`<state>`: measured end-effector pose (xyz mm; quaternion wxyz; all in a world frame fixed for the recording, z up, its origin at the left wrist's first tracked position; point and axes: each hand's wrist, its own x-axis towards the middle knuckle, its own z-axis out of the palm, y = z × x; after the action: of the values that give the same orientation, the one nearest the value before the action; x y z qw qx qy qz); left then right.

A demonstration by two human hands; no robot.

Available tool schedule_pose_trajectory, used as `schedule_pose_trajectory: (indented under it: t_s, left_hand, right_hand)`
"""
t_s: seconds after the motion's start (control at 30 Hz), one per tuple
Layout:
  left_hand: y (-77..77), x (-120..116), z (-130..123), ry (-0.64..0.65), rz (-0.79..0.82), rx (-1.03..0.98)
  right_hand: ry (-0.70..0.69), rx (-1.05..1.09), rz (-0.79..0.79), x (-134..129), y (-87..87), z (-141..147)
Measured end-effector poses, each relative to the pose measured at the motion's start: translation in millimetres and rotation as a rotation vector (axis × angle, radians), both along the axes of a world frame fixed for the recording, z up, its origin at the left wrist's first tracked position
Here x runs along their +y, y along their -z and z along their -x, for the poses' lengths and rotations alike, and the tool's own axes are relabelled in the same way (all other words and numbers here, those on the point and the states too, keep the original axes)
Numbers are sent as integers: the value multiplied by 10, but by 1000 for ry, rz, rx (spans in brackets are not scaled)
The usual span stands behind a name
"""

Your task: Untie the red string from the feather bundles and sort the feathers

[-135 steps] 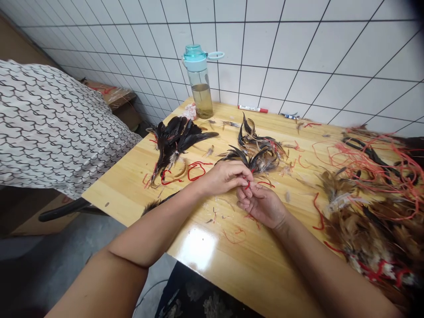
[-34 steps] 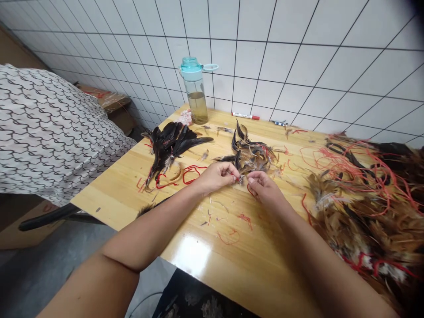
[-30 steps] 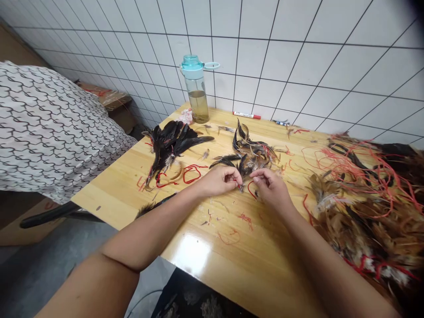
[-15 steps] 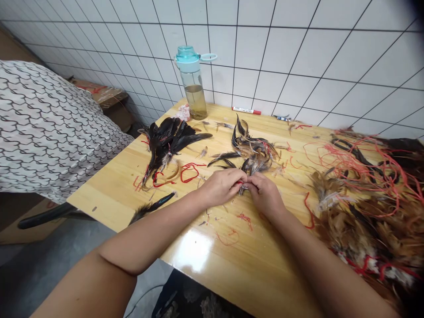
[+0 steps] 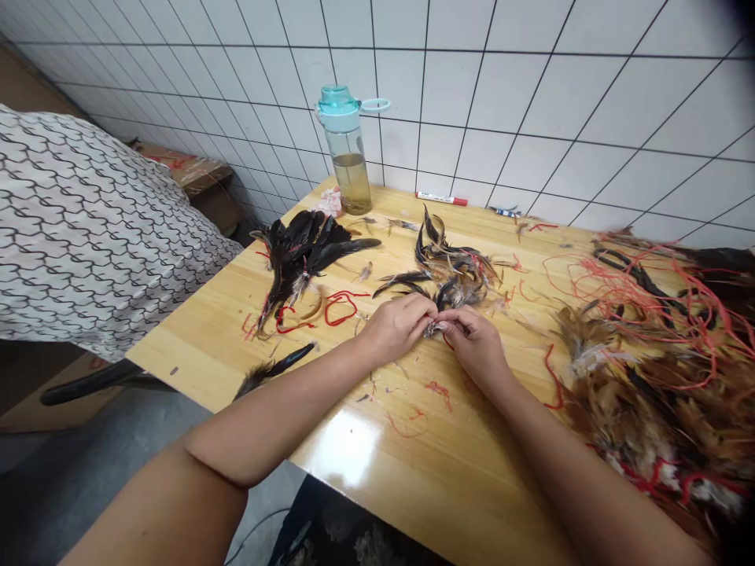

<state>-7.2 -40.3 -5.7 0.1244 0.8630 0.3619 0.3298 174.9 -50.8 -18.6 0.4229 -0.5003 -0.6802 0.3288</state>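
Left hand [image 5: 396, 326]: fingers pinch the feather bundle [image 5: 436, 324].
Right hand [image 5: 475, 342]: fingers pinch the same bundle.
Bundle: just above the tabletop [image 5: 377, 440], before the feather pile [image 5: 454, 271].

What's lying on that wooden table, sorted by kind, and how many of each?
Feather heaps: 3 (black, mixed dark by the hands, brown at right)
Water bottle: 1
Red-capped marker: 1
Total: 5
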Motion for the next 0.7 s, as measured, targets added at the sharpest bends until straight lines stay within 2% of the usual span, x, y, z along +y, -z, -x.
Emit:
schedule_pose_trajectory:
  t_s: [0.1, 0.27, 0.5, 0.7]
  left_hand:
    - [1, 14, 4, 28, -8, 10]
    - [-1, 31, 4, 106, 36, -82]
    - [10, 48, 2, 127, 76, -150]
    - [0, 48, -14, 102, 132, -192]
  right_hand:
    - [-12, 43, 30, 18, 7, -9]
    - [-9, 91, 108, 16, 17, -7]
    - [-75, 180, 182, 34, 111, -3]
    - [-76, 100, 151, 29, 69, -13]
